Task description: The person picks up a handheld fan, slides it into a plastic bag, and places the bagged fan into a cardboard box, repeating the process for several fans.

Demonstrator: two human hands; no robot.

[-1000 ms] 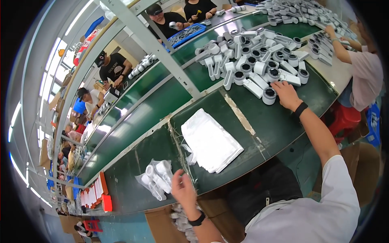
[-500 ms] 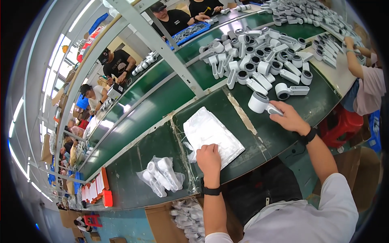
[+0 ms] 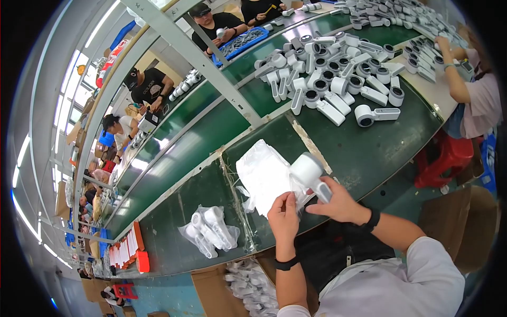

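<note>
First, head view: brown cardboard box (image 3: 210,289) below bench edge holds film-wrapped grey-white pieces (image 3: 252,289). Clear plastic bags (image 3: 231,232) on dark green bench (image 3: 372,164) enclose white handled devices (image 3: 212,219). Right hand (image 3: 344,204) grips handle of white round-headed device (image 3: 306,168) above bench, beside white plastic bag stack (image 3: 260,170); head points forward-left, long axis slanting down to right. Left hand (image 3: 283,217) pinches film at stack's near edge.
</note>
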